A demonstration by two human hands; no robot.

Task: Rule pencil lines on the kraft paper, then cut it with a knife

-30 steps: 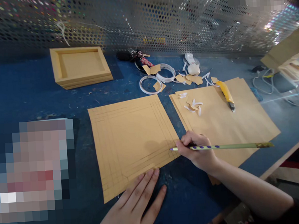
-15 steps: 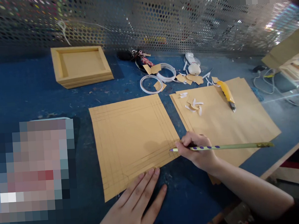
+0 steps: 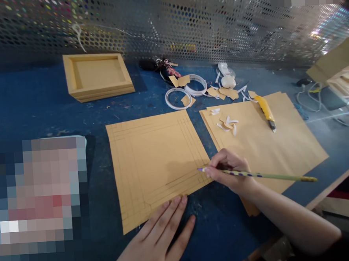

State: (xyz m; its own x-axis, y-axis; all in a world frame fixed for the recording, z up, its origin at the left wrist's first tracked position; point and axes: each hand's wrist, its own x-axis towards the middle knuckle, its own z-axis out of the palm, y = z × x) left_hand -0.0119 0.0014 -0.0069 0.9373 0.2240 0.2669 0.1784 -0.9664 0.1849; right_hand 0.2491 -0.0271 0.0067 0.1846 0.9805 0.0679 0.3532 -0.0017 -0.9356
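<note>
A sheet of brown kraft paper point(image 3: 152, 155) lies on the blue table, with pencil lines ruled along its edges. My right hand point(image 3: 230, 172) grips a green pencil with purple dots point(image 3: 272, 176). The pencil's tip is at the ruled lines near the sheet's lower right corner. Flat with fingers stretched out, my left hand point(image 3: 163, 229) rests its fingertips on the sheet's near edge. Beneath and beyond my right wrist lies a stack of brown sheets point(image 3: 293, 139), with a yellow utility knife point(image 3: 265, 112) and small paper scraps point(image 3: 229, 123) on top.
A shallow tan box point(image 3: 98, 74) stands at the back left. Rolls of white tape point(image 3: 178, 98), keys point(image 3: 164, 64), a white earphone case point(image 3: 228, 82) and paper offcuts lie at the back middle. Perforated metal point(image 3: 144, 26) borders the table behind. At left, a device's screen point(image 3: 44, 185) is pixelated.
The pencil tip has moved slightly up the sheet and the pencil's rear end has swung lower. My left hand keeps its place on the paper's edge.
</note>
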